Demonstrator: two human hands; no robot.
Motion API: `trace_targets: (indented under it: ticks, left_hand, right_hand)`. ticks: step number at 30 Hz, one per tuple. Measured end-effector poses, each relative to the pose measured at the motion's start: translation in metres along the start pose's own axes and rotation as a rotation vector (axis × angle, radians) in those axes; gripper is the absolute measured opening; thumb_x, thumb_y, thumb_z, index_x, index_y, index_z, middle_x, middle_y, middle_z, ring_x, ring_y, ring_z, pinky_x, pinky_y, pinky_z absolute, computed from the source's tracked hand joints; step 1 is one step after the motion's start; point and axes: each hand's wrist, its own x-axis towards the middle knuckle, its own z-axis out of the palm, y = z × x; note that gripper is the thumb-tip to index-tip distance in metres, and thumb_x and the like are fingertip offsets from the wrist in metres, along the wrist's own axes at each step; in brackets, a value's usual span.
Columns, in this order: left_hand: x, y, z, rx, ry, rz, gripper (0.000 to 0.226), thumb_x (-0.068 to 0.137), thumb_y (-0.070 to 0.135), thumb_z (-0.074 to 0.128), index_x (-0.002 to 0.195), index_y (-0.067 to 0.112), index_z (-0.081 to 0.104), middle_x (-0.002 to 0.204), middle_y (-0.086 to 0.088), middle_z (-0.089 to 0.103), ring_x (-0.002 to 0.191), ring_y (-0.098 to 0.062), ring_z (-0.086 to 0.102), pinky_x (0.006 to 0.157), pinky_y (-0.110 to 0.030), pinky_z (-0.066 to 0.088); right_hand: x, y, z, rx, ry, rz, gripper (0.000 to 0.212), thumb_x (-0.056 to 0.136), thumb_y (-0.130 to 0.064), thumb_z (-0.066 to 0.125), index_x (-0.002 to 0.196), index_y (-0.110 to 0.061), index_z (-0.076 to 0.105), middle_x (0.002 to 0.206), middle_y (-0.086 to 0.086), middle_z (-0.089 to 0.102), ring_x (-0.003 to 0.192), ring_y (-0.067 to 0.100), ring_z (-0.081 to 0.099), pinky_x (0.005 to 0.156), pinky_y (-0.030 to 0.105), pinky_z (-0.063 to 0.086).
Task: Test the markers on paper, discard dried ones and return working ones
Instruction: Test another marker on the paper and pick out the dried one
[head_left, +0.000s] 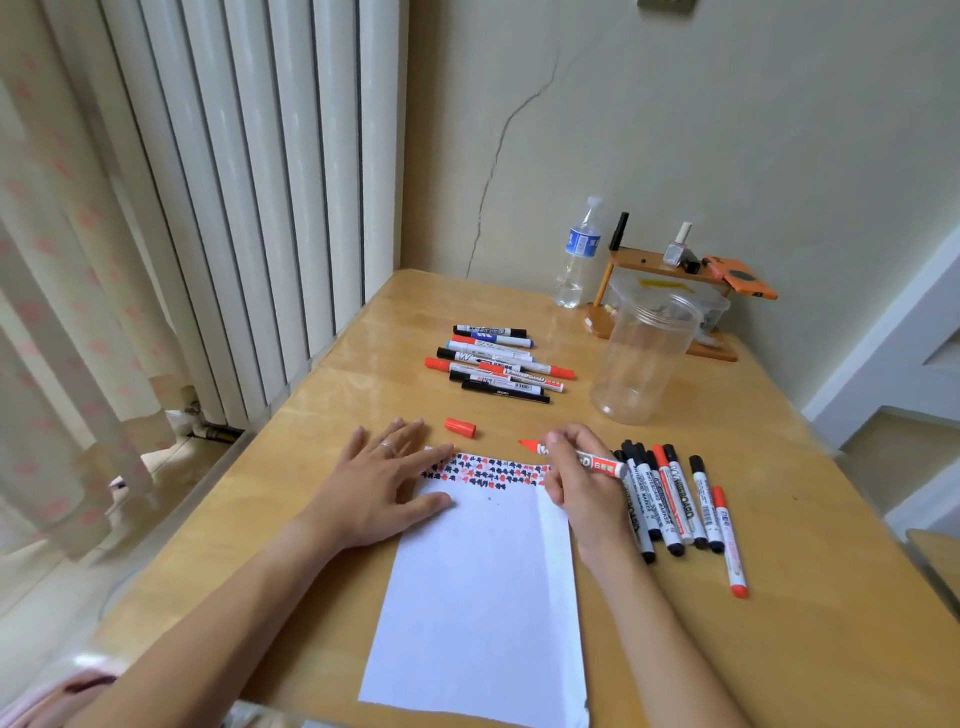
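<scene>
Wooden table: clear jar empty; right hand fingers clamped on red marker; left hand flat on paper.

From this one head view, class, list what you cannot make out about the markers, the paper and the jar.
- Marker in the right hand: fingers cover its middle; whether the tip touches the paper is unclear.
- Paper: near edge cut off by the picture's bottom; left hand covers a corner.
- Far markers: labels too small to read.
- Near markers: partly behind the right hand.
- Jar: contents unclear through the plastic.
</scene>
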Motion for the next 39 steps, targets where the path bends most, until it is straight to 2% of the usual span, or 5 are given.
trace_targets:
  ticks: [7,15,21,29,39]
  left_hand:
    - [0.000,0.003,0.001,0.012,0.037,-0.009,0.075,0.081,0.094,0.016,0.149,0.065,0.024,0.169,0.010,0.018,0.157,-0.012,0.001,0.126,-0.051,-0.002]
    - [-0.003,-0.001,-0.005,-0.030,-0.038,0.054,0.088,0.070,0.101,0.022,0.150,0.065,0.021,0.171,0.007,0.009,0.157,-0.013,-0.009,0.124,-0.056,-0.010]
    - [-0.004,0.001,-0.002,-0.029,-0.005,0.060,0.086,0.074,0.097,0.041,0.149,0.057,0.030,0.170,0.005,0.014,0.158,-0.015,-0.006,0.123,-0.058,-0.008]
    - [-0.004,0.003,-0.002,0.008,-0.006,0.038,0.086,0.075,0.099,0.015,0.152,0.061,0.019,0.170,0.007,0.013,0.157,-0.014,-0.007,0.124,-0.057,-0.005]
    - [-0.003,0.002,-0.001,0.023,-0.003,0.034,0.081,0.080,0.093,0.016,0.153,0.059,0.021,0.170,0.008,0.014,0.157,-0.012,-0.006,0.125,-0.054,-0.006]
  right_hand:
    - [-0.003,0.005,0.008,-0.081,-0.106,0.088,0.006,0.097,-0.016,0.067,0.096,-0.021,0.071,0.074,0.012,0.070,0.056,0.026,0.063,0.051,0.036,0.050]
    - [-0.003,0.004,0.003,-0.062,0.047,0.013,0.016,0.097,-0.011,0.069,0.093,-0.005,0.054,0.056,0.016,0.056,0.040,0.023,0.047,0.038,0.024,0.034]
    - [-0.003,0.010,0.007,-0.165,0.000,0.128,0.031,0.091,-0.016,0.073,0.070,-0.023,0.052,0.059,0.012,0.061,0.043,0.029,0.054,0.040,0.025,0.035]
    - [-0.005,0.008,0.011,-0.216,0.037,0.183,0.021,0.088,-0.011,0.067,0.074,-0.011,0.050,0.057,0.010,0.064,0.041,0.028,0.055,0.041,0.025,0.037]
    - [-0.004,0.011,0.011,-0.189,0.027,0.201,0.022,0.090,-0.009,0.068,0.076,-0.009,0.051,0.060,0.015,0.065,0.042,0.029,0.055,0.041,0.026,0.040]
